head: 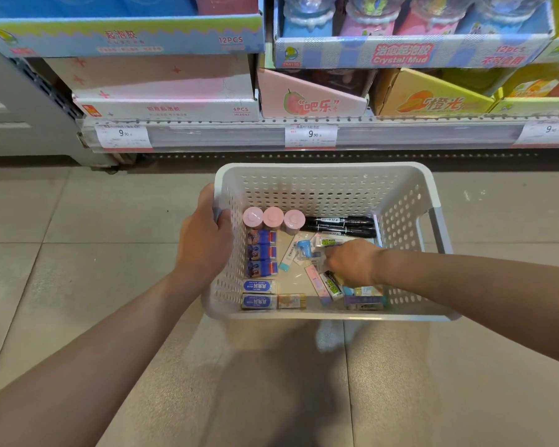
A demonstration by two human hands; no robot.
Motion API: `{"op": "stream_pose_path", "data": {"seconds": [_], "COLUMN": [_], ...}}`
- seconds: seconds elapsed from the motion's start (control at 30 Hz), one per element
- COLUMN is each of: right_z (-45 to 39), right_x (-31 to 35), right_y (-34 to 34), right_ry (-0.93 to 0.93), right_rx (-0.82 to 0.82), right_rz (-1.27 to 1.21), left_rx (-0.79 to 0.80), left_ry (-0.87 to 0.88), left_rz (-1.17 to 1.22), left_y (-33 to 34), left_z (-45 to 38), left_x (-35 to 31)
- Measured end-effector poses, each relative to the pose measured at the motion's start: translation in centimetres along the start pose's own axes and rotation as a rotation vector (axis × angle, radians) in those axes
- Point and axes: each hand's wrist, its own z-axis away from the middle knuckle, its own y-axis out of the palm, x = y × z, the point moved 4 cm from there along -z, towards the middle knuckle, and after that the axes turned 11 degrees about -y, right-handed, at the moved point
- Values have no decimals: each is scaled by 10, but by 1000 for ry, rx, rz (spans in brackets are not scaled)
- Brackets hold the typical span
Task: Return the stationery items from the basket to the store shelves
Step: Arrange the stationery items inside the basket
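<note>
Basket [323, 175] rim gripped by left hand [204, 233], right hand [352, 262] inside among erasers, fingers' hold unclear

Shelf boxes and price tags carry the readable print.
The blue display box [123, 37] reads "12PCS"; the striped box [410, 53] reads "Crystal Mud" and "12PCS"; the white box [168, 109] reads "6PCS". The left price tag [123, 135] and the middle price tag [311, 135] each show "9.90". Print on the basket's items is too small to read.
</note>
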Motion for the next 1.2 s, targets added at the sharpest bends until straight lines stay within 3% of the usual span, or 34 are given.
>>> {"op": "stream_pose_path", "data": {"seconds": [0.13,0.27,0.37,0.57,0.9,1.2], "right_z": [8,9,3,-6,-36,-36], "right_x": [-7,-16,-10,3,26,33], "right_y": [-23,-31,-23,-17,-15,-15], "right_ry": [61,155,117,147,237,175], "right_rx": [-184,-488,-476,-432,-425,-326], "right_rz": [-195,-923,-1256,-1246,-871,-596], "left_rx": [-2,4,9,7,11,11], "left_ry": [-4,-17,-20,-16,-22,-19], "left_rz": [-6,3,4,10,12,16], "left_y": [0,0,0,-1,0,0], "left_z": [0,-1,-1,-1,-2,-1], "left_x": [1,3,2,3,5,3]}}
